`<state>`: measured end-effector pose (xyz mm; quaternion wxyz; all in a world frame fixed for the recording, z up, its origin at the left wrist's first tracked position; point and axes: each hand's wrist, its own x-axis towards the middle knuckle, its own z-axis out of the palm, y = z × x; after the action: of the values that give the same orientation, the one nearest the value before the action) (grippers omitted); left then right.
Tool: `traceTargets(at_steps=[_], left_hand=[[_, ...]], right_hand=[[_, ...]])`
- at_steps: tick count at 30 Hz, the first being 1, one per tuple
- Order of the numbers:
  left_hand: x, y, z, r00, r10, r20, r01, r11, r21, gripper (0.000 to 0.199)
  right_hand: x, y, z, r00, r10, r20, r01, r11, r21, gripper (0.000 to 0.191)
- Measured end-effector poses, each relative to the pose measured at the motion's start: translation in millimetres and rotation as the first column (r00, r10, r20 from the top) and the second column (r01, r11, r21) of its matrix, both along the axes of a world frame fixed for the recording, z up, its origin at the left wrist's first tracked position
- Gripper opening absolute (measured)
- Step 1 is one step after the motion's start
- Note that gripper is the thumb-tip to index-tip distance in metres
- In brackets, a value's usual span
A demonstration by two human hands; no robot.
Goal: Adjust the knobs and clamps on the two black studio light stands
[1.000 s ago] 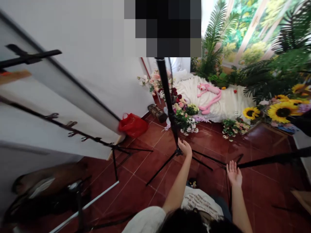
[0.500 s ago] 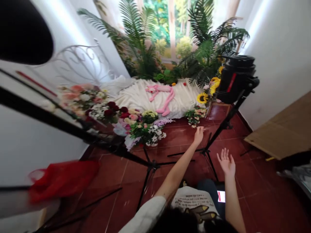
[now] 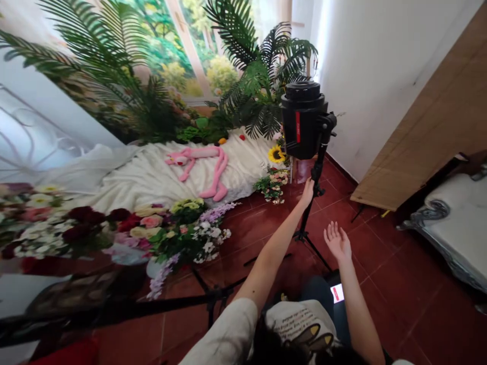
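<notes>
My left hand (image 3: 307, 192) is at the pole of a black light stand (image 3: 304, 218), just below the black studio light (image 3: 303, 121). Its fingers are partly behind the pole, so whether they grip it is hard to tell. To the right of the stand, my right hand (image 3: 338, 242) is raised with its fingers apart and nothing in it. A lit phone (image 3: 337, 293) lies by my leg, below the right hand. Past the hands, a pink plush toy (image 3: 218, 172) lies on a cream cloth (image 3: 133, 175).
Artificial flowers (image 3: 152, 228) line the cloth's front edge, with palm plants (image 3: 254, 76) behind. Another stand's dark pole (image 3: 152, 306) crosses the lower left. A brown board (image 3: 411, 121) leans at right, beside a white piece of furniture with silver trim (image 3: 460, 218).
The view has turned to the right. My left hand has moved from open space to the light stand's pole. My right hand stays raised and open.
</notes>
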<state>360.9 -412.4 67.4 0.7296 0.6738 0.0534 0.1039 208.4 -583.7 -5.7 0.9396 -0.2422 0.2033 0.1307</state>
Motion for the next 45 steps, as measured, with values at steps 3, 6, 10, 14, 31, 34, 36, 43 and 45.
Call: traceTargets(at_steps=[3,6,10,14,31,34,36,43,45], left_hand=[[5.9,-4.2,3.7,0.999,-0.004,0.049,0.005,1.0,-0.006,0.031],[11.3,-6.4,8.3,0.986,0.027,0.164,-0.038,0.997,0.063,0.03],[15.9,-3.4,9.7,0.989,-0.028,0.145,0.014,0.995,0.095,0.035],[16.0,3.3,8.0,0.988,-0.088,0.129,0.075,0.992,0.102,0.038],[13.3,-2.1,0.4,0.979,0.009,0.205,-0.067,0.959,0.277,0.034],[15.1,-2.8,0.0,0.974,0.016,0.226,-0.087,0.947,0.31,0.035],[16.5,-3.6,-1.0,0.971,0.027,0.239,-0.106,0.939,0.327,0.035],[19.5,-2.9,-4.1,0.965,0.006,0.261,-0.1,0.933,0.347,0.034],[19.7,-2.4,-4.2,0.961,0.001,0.277,-0.101,0.932,0.347,0.035]], right_hand=[[19.1,5.6,16.5,0.999,0.036,0.032,-0.036,0.999,0.023,0.024],[38.3,11.5,34.2,0.997,0.072,0.034,-0.074,0.995,0.065,0.023],[64.2,22.4,54.9,0.987,0.158,0.026,-0.16,0.982,0.104,0.026],[91.1,41.0,70.3,0.945,0.325,0.033,-0.327,0.933,0.154,0.033],[137.2,48.6,96.6,0.86,0.497,-0.12,-0.413,0.814,0.409,0.023],[138.6,47.2,97.1,0.854,0.5,-0.142,-0.41,0.816,0.408,0.019],[138.9,46.3,98.4,0.854,0.5,-0.146,-0.415,0.822,0.391,0.018],[140.6,49.3,96.1,0.897,0.425,0.125,-0.239,0.702,-0.671,0.027],[136.6,48.4,88.5,0.897,0.398,0.192,-0.015,0.462,-0.887,0.029]])
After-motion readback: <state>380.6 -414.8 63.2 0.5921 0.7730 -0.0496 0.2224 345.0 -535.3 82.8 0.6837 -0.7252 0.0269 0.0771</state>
